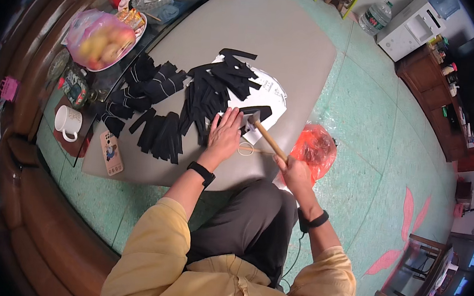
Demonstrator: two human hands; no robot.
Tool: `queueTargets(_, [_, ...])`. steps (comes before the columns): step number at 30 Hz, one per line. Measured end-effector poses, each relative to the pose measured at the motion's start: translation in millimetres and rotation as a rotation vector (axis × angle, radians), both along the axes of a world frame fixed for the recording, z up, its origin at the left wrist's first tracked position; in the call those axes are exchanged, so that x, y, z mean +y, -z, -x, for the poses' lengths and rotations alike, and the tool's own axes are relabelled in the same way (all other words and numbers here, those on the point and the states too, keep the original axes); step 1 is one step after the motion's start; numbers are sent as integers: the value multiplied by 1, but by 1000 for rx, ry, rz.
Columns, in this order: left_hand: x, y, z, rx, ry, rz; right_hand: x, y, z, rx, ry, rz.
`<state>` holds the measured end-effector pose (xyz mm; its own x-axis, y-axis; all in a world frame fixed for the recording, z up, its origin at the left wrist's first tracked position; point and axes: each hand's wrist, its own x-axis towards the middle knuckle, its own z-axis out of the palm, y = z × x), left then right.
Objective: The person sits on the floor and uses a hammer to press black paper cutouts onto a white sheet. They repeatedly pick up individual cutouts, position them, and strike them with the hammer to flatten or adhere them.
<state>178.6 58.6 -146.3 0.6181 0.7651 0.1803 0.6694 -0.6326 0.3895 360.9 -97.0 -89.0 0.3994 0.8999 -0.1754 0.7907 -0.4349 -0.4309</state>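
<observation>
My right hand (297,174) grips the wooden handle of a hammer (269,139). The hammer's metal head hangs over or rests on the near part of a white printed sheet (262,97); contact cannot be told. My left hand (225,132) lies flat, fingers stretched out, at the near edge of that sheet, and what is under its palm is hidden. A curved black fabric strip (261,111) lies just beyond the fingertips. Left of the hand is a loose heap of black strips (201,98). A pale rubber band (245,149) lies between my hands.
Everything lies on a grey padded surface (280,37). Tied black bundles (153,85) and loose strips (162,135) are at left, near a phone (111,154) and a white mug (68,122). Bagged fruit (106,45) sits farther back. A red plastic bag (315,150) is at right.
</observation>
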Motion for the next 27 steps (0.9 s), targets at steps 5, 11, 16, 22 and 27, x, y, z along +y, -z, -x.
queueTargets(5, [-4, 5, -7, 8, -2, -25, -21, 36, 1, -55, 6, -19])
queueTargets(11, [-5, -3, -16, 24, -43, -109, 1, 1, -7, 76, 158, -63])
queueTargets(16, [2, 3, -16, 5, -26, -41, 19, -5, -22, -1, 110, -51])
queueTargets(22, [-2, -5, -20, 63, 6, -4, 19, 21, -10, -36, 94, -20])
queueTargets(27, [-2, -7, -20, 17, -9, -3, 30, -15, -11, 116, 142, -13])
